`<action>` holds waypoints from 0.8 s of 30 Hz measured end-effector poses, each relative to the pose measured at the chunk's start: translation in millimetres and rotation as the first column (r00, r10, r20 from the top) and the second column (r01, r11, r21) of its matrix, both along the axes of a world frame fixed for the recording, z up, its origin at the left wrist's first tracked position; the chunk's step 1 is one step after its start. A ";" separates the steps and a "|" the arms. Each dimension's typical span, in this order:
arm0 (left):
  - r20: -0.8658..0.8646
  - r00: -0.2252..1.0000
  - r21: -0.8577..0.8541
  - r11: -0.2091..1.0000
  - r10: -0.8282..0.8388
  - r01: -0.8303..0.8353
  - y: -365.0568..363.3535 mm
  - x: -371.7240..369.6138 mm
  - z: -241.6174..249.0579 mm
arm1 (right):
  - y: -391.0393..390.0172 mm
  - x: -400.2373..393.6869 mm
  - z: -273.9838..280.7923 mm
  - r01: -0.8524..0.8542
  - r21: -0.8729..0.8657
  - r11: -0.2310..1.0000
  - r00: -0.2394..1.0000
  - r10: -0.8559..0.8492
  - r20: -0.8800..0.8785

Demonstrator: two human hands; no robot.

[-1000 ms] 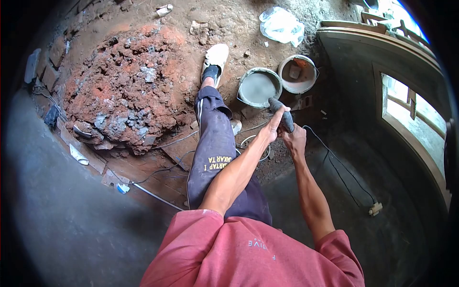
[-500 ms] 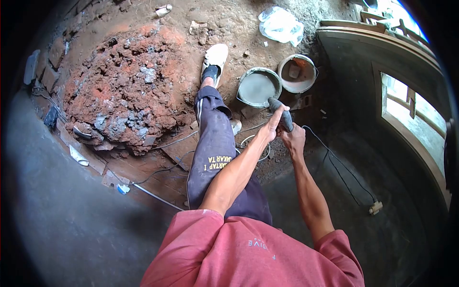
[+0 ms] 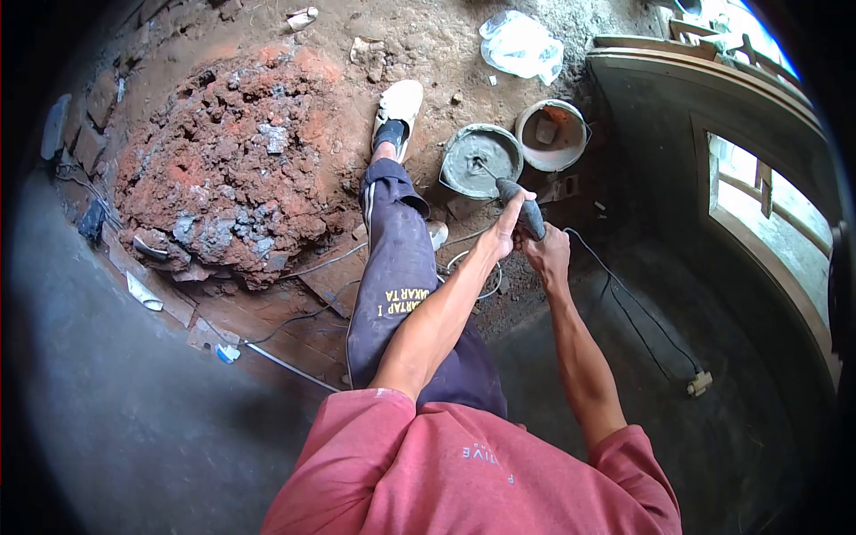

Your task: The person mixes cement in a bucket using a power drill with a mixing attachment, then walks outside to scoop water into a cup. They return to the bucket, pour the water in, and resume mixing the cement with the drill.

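A cement-smeared power drill [image 3: 522, 208] is held in both my hands, tilted toward a bucket [image 3: 443, 169] of wet grey cement [image 3: 468, 159]. Its thin rod reaches down into the cement, where the surface is churned into a hollow. My left hand [image 3: 505, 234] is wrapped round the drill's body from the left. At the rear end, my right hand [image 3: 548, 253] closes round the handle; its fingers are partly hidden. A power cord [image 3: 593, 254] trails from near my right hand.
A second bucket [image 3: 575, 159] with a lump inside stands against the first. Left lies a big mound of reddish rubble [image 3: 232, 169]. A plastic bag [image 3: 522, 46] is at the back. An extension socket [image 3: 700, 384] lies right, by a wall with a window frame [image 3: 709, 178]. Cables cross the ground.
The cement has gone from a smooth surface to a churned one with a hollow round the rod. My hands and the drill stay nearly in place.
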State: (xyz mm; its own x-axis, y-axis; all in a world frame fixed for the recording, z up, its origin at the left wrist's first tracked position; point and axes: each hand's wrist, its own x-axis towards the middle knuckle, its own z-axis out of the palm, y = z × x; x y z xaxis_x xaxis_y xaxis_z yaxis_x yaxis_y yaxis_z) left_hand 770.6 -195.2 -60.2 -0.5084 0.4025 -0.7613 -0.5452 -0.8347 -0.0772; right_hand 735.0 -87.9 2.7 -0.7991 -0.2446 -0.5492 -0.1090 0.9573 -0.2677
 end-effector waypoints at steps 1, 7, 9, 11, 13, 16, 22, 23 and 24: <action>0.026 0.999 -0.013 0.999 0.030 -0.030 1.2 -1.2 1.6 | -0.8 -0.4 0.0 -0.006 0.006 1.000 1.000 0.006 0.008; -0.009 0.999 -0.008 0.999 -0.040 0.040 -5.3 1.0 -2.4 | 3.2 -3.3 -3.7 -0.048 0.030 0.998 0.999 0.048 0.017; -0.024 0.999 0.005 0.999 -0.042 0.042 -5.7 -0.4 -8.7 | 0.5 -3.8 -5.0 -0.065 0.030 0.997 0.998 0.065 0.009; -0.037 0.998 0.029 0.998 -0.046 0.047 0.0 2.8 -8.1 | 3.2 -0.6 -2.1 -0.025 -0.025 0.999 1.000 0.025 0.010; -0.044 0.998 0.021 0.999 -0.039 0.040 -1.5 2.0 -9.6 | 2.8 -1.0 -6.0 -0.020 -0.005 1.000 1.000 0.020 0.005; -0.043 0.998 0.023 0.999 -0.045 0.046 -2.1 2.1 -10.2 | -0.6 0.7 -2.8 -0.004 0.016 1.000 1.000 0.004 0.013; -0.038 0.999 0.013 0.999 -0.034 0.035 -3.3 1.2 -4.7 | 3.8 1.2 -5.1 -0.019 -0.020 1.000 1.000 0.019 0.000; -0.047 0.998 0.023 0.999 -0.042 0.044 -1.9 1.2 -6.9 | 4.5 1.3 -4.4 -0.015 -0.008 1.000 1.000 0.015 -0.011; -0.048 0.998 0.023 0.999 -0.042 0.043 0.1 0.8 -8.7 | 5.2 1.3 -3.8 -0.016 -0.009 1.000 1.000 0.015 -0.012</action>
State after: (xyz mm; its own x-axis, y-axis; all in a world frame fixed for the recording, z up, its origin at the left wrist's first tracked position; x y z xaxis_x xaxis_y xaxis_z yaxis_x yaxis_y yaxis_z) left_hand 771.4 -195.1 -68.8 -0.5256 0.4422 -0.7268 -0.5836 -0.8090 -0.0701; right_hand 736.3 -82.7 -1.2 -0.8018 -0.2617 -0.5373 -0.1271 0.9531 -0.2746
